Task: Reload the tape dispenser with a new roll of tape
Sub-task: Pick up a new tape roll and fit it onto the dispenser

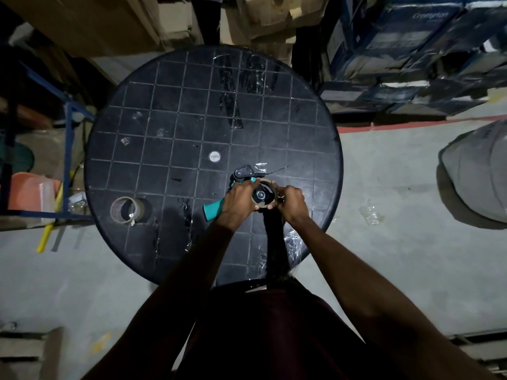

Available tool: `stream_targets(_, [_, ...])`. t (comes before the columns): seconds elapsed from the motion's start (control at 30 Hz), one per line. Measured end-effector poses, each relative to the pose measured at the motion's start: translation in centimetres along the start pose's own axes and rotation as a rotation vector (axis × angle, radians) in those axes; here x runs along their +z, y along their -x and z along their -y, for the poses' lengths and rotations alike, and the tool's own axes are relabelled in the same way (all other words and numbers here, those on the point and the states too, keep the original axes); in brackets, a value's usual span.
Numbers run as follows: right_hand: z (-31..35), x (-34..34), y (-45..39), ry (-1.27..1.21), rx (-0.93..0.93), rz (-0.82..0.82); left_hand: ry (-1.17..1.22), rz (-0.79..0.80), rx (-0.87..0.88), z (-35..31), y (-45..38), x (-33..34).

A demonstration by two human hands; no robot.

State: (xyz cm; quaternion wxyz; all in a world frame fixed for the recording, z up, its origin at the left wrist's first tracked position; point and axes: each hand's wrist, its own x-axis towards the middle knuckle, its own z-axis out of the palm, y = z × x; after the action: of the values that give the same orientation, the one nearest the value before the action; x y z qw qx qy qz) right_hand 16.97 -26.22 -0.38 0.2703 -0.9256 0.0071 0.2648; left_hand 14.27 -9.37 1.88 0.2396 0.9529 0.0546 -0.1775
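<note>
Gripping the tape dispenser [241,178] by its teal handle, the left hand [238,200] steadies it on the counter [164,111]. The right hand [292,202] pinches the tape roll [264,197] on its hub — fingers closed around the rim. A second roll [124,209] stands well apart — left.

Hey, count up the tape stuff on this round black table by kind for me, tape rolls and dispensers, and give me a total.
Tape rolls: 2, one loose roll lying near the table's left edge, one roll on the dispenser between the left hand and right hand
Tape dispensers: 1, the teal-handled dispenser
Total: 3
</note>
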Motion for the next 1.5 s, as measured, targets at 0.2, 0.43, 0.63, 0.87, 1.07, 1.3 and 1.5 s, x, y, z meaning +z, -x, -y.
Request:
stream_targets(0.2, [1.7, -1.6, 0.0, -0.019, -0.104, 0.016, 0.064, 0.003, -0.003, -0.2, 0.0, -0.7])
stream_targets(0.43, [2.5, -2.0, -0.3, 0.053, -0.186, 0.081, 0.047, 0.004, -0.006, 0.4, 0.1, 0.1])
stream_targets(0.63, [2.6, -1.8, 0.1, 0.086, -0.202, 0.028, 0.015, 0.021, 0.003, 0.1, -0.2, 0.2])
stream_targets(0.87, [3.1, -1.1, 0.2, 0.094, -0.156, 0.026, -0.035, 0.051, 0.017, 1.5, -0.4, 0.8])
stream_targets(1.07, [2.6, -2.0, -0.3, 0.051, -0.163, 0.086, -0.041, 0.115, 0.057, 1.4, -0.6, 0.7])
stream_targets(1.3, [2.4, -1.7, -0.3, 0.104, -0.172, 0.111, -0.169, 0.112, 0.012, 1.6, -0.6, 1.7])
stream_targets(1.5, [1.9, -1.4, -0.8, 0.108, -0.172, 0.110, -0.241, 0.117, 0.004, 1.9, -0.8, 1.7])
